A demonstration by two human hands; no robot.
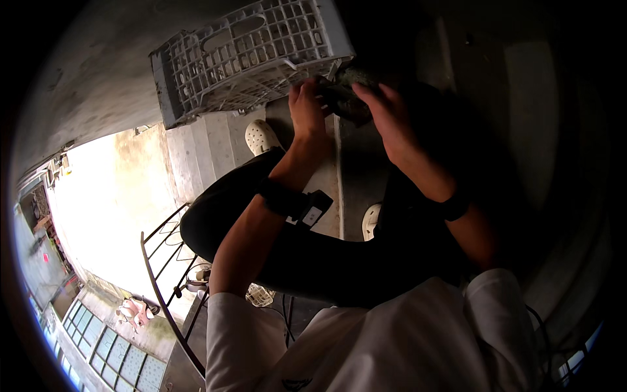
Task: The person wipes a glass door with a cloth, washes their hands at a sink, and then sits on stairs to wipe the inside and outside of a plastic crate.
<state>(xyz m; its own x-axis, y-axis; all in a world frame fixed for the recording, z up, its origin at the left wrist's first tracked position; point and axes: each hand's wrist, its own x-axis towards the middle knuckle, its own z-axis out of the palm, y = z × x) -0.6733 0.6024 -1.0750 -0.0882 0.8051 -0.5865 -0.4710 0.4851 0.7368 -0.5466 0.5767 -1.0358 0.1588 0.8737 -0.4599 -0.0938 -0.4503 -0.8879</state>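
My left hand (307, 109) is raised beside the lower right corner of a grey plastic lattice crate (254, 44), its fingers curled at a dark object. To its right, my right hand (387, 110) reaches in from the other side, fingers partly bent. Between both hands lies a dark, mottled greenish thing (355, 78), too deep in shadow to name. Whether either hand grips it or only touches it cannot be told. The crate stands tilted in view, its open lattice side facing me.
Light clogs (260, 137) are on my feet on the concrete floor (215, 142). A dark metal rack (156, 289) stands at the lower left. Near it sits a small light basket (259, 295). A pink scooter (134, 311) is farther off outside. Deep shadow covers the right side.
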